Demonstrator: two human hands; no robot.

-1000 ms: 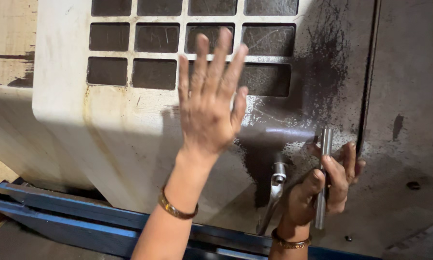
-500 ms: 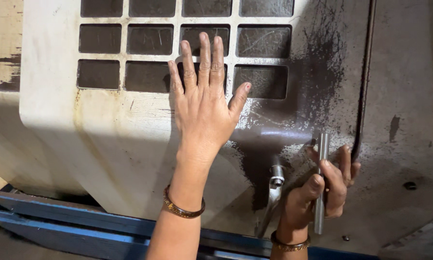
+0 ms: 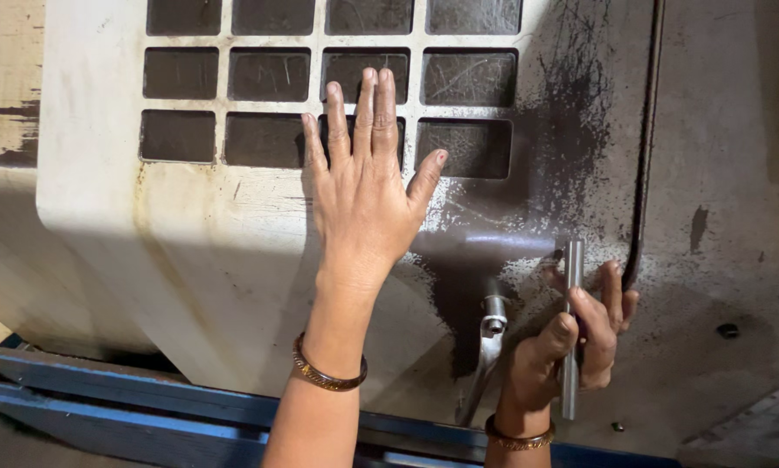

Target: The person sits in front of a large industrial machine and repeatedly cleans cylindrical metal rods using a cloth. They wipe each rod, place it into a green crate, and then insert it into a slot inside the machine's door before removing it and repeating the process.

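Against the cream-painted machine panel (image 3: 146, 251), the left hand (image 3: 368, 195) lies flat with fingers extended and close together, thumb spread, its fingertips over the grid of dark rectangular window panes (image 3: 272, 104). Lower right, the right hand (image 3: 571, 342) is closed around a slim upright metal rod (image 3: 571, 329), whose ends show above and below the fingers. Between the wrists, a metal lever handle (image 3: 491, 347) stands out from the panel amid dark oily spatter. A brass-coloured bangle (image 3: 327, 373) circles the left wrist. A blue steel rail (image 3: 138, 407) runs beneath. No label or sign can be made out; the grid's top row is cut off by the frame edge.
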